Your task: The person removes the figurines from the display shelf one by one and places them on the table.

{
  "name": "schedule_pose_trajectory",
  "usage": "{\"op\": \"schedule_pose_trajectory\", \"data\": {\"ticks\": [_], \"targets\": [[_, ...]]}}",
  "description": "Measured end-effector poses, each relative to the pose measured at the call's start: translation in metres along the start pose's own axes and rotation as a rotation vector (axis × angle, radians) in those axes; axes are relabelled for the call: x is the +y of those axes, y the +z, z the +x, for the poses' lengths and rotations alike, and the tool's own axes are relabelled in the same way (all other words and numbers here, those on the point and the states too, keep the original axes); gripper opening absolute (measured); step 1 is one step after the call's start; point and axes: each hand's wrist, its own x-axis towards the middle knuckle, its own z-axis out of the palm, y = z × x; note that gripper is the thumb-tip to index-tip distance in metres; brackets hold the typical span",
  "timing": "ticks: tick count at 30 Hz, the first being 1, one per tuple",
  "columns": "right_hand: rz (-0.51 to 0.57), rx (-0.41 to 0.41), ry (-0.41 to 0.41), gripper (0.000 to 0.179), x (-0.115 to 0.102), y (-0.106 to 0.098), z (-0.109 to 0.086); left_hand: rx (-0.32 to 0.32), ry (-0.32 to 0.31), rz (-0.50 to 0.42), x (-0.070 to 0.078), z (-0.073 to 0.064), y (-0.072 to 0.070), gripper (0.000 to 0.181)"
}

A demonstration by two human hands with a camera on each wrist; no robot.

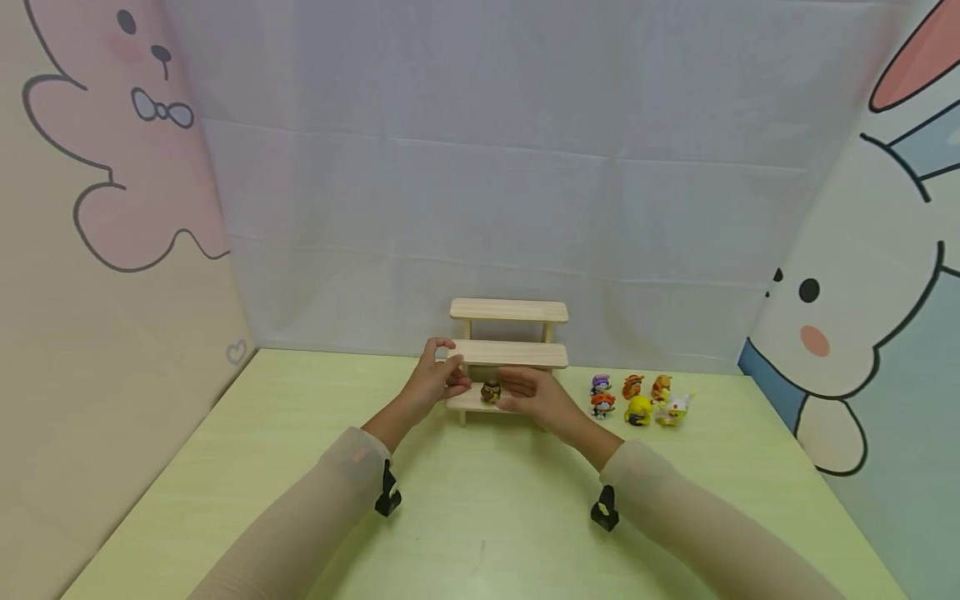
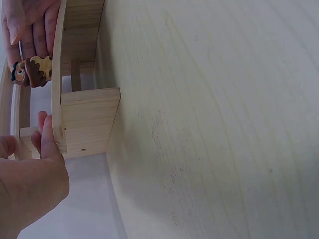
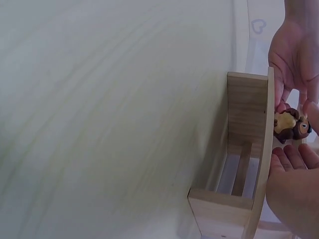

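A small brown owl figurine (image 1: 491, 392) with a tan belly stands on the lowest step of a three-tier wooden shelf (image 1: 517, 353). My left hand (image 1: 435, 377) is at the shelf's left end, thumb and fingers apart, with fingertips by the lowest step; whether they touch the wood I cannot tell. To the right of the owl is my right hand (image 1: 536, 397), its fingers extended over the lowest step. In the right wrist view the owl (image 3: 288, 125) sits close to the right hand's fingers (image 3: 295, 158), which are not curled round it.
Several small colourful figurines, among them a yellow one (image 1: 638, 411) and a white one (image 1: 673, 409), stand in two rows right of the shelf. A white cloth backdrop (image 1: 420, 183) hangs behind the light green table (image 1: 480, 517). Cartoon-printed panels flank both sides.
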Motion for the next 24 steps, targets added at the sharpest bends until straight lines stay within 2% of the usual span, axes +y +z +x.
{"op": "schedule_pose_trajectory", "data": {"ticks": [16,24], "targets": [[-0.055,0.157,-0.042,0.042,-0.002,0.025,0.008,0.002,0.005,-0.01,-0.001,0.003,0.0,0.032],[-0.05,0.16,-0.051,0.039,-0.003,0.029,0.005,0.007,-0.002,-0.014,-0.001,0.001,0.001,0.033]]}}
